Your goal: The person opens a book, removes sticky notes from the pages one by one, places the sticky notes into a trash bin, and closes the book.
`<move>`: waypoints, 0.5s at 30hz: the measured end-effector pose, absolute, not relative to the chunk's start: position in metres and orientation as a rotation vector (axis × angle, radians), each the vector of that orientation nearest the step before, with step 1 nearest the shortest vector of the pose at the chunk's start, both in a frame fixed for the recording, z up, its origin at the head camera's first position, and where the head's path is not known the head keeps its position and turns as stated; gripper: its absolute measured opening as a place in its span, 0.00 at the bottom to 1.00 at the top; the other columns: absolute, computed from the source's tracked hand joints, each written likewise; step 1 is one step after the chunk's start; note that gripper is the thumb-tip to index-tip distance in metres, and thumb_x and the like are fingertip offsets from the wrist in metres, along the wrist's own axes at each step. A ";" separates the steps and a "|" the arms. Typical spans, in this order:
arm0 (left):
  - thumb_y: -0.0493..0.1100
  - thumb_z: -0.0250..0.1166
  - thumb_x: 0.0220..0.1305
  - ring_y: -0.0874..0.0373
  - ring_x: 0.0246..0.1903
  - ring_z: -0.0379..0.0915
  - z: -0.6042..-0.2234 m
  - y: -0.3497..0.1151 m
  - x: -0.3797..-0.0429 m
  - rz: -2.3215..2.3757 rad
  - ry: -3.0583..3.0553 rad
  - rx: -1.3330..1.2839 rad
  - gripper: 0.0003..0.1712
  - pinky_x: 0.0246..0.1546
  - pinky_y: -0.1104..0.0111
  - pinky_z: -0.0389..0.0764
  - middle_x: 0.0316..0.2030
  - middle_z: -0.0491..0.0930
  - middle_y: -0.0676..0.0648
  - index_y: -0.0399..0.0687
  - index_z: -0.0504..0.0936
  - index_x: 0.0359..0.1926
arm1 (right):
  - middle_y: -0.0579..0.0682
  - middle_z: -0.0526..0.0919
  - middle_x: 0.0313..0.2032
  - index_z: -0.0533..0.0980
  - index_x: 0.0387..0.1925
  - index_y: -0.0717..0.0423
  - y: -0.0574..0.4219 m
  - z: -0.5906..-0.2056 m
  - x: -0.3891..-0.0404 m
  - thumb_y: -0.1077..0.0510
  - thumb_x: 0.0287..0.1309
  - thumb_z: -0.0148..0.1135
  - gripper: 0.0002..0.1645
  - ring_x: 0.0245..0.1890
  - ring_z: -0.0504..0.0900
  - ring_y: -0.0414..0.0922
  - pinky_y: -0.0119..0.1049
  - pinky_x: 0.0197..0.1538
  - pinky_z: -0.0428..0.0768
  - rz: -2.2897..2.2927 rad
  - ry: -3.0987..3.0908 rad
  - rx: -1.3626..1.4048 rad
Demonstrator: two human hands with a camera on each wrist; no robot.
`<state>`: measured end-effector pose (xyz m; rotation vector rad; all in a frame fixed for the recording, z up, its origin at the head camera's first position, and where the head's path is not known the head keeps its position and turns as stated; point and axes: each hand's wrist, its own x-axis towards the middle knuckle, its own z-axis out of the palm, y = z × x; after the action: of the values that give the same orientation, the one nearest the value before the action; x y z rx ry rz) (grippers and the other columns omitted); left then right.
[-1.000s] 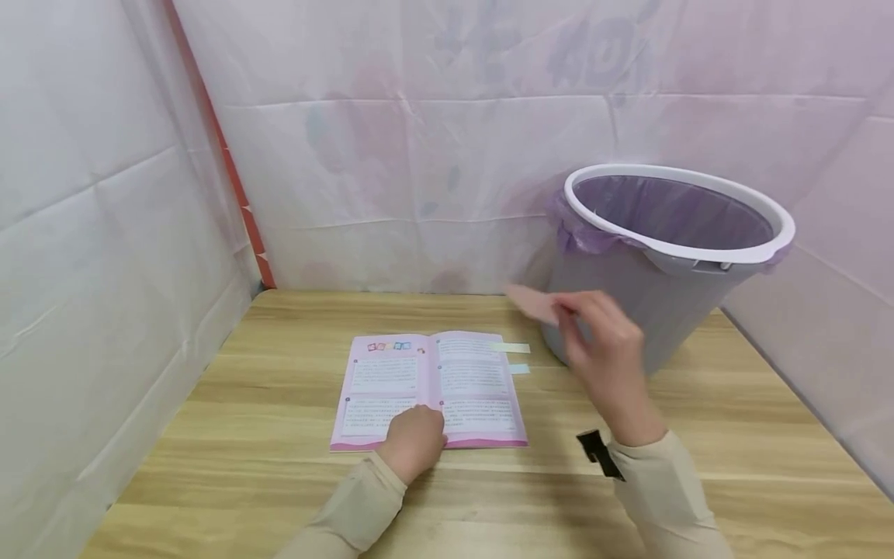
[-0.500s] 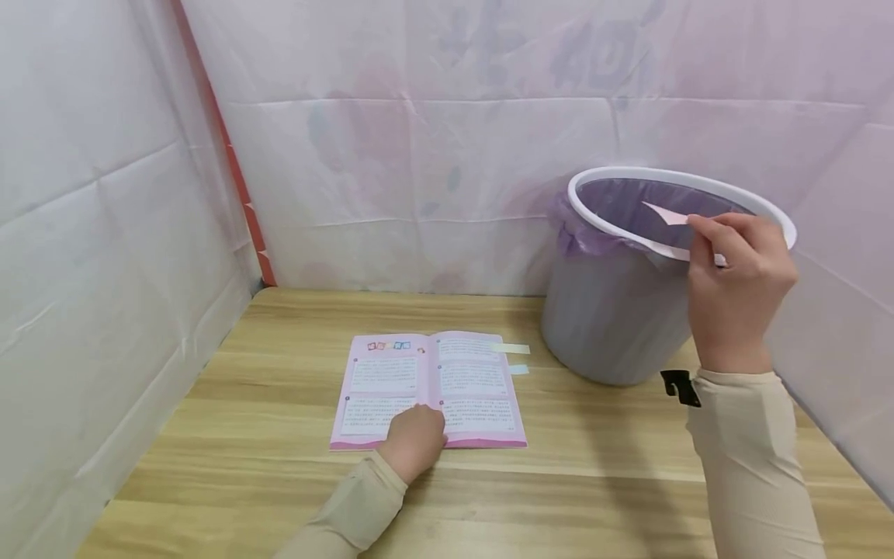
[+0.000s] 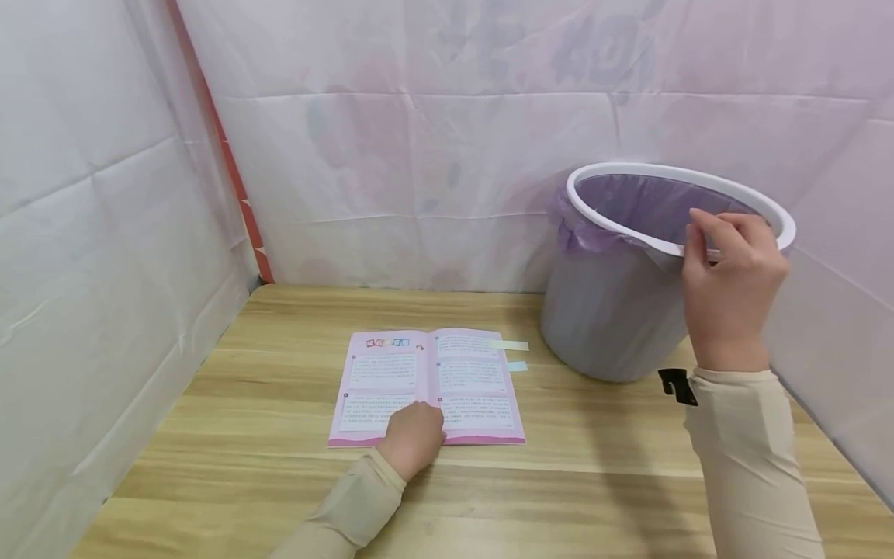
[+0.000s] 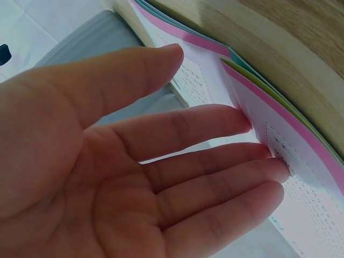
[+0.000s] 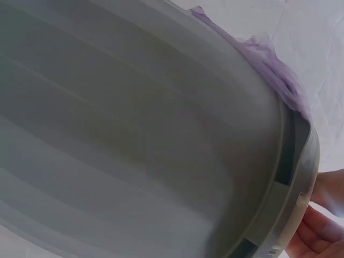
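An open booklet (image 3: 469, 388) with pink borders lies on the wooden table. My left hand (image 3: 415, 436) rests at its lower middle. In the left wrist view, the fingers (image 4: 215, 161) of this hand are fairly straight, with their tips against the page. At the right, my right hand (image 3: 736, 279) is raised over the near side of the grey trash bin (image 3: 608, 318), thumb and forefinger curled close together. No paper shows between them. The right wrist view has the bin's wall (image 5: 134, 123) in front, and its rim partly hides the fingers (image 5: 317, 231).
A purple liner (image 3: 587, 237) hangs over the bin's white rim (image 3: 670, 169). Pale yellow (image 3: 515, 345) and blue sticky tabs (image 3: 518, 366) jut from the booklet's right edge. White sheeting (image 3: 419, 155) encloses the table at the back and sides.
My right hand carried a pink slip of paper rightward and up to the bin's opening. The slip is now gone from its fingers. My left hand has stayed on the booklet.
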<state>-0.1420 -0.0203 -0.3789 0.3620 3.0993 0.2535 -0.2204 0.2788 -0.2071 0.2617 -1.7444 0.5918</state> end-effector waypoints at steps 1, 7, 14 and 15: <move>0.43 0.68 0.59 0.50 0.25 0.81 -0.379 -0.020 -0.142 0.250 3.098 0.359 0.11 0.24 0.59 0.82 0.23 0.81 0.44 0.39 0.83 0.26 | 0.68 0.80 0.35 0.83 0.41 0.65 0.278 -0.207 -0.220 0.64 0.63 0.57 0.12 0.39 0.77 0.64 0.43 0.44 0.71 0.593 -1.741 0.263; 0.44 0.68 0.59 0.51 0.25 0.80 -0.378 -0.020 -0.141 0.245 3.085 0.343 0.11 0.25 0.60 0.82 0.24 0.81 0.44 0.39 0.83 0.27 | 0.67 0.80 0.34 0.83 0.37 0.66 0.259 -0.215 -0.212 0.65 0.61 0.58 0.09 0.37 0.76 0.65 0.39 0.48 0.73 0.615 -1.596 0.325; 0.43 0.68 0.59 0.51 0.23 0.80 -0.376 -0.022 -0.142 0.269 3.091 0.311 0.11 0.22 0.59 0.81 0.22 0.80 0.44 0.39 0.82 0.26 | 0.63 0.81 0.33 0.82 0.34 0.66 0.224 -0.261 -0.208 0.78 0.48 0.63 0.11 0.35 0.78 0.61 0.33 0.49 0.75 0.636 -1.672 0.747; 0.43 0.68 0.58 0.50 0.23 0.80 -0.376 -0.022 -0.142 0.268 3.093 0.305 0.12 0.23 0.59 0.81 0.22 0.80 0.44 0.39 0.82 0.25 | 0.62 0.81 0.34 0.82 0.35 0.66 0.221 -0.271 -0.211 0.78 0.46 0.64 0.13 0.36 0.79 0.59 0.34 0.48 0.75 0.644 -1.765 0.813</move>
<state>-0.1424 -0.0222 -0.3761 0.3052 3.0931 0.2680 -0.2110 0.2213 -0.2714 0.8130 -1.7647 0.6441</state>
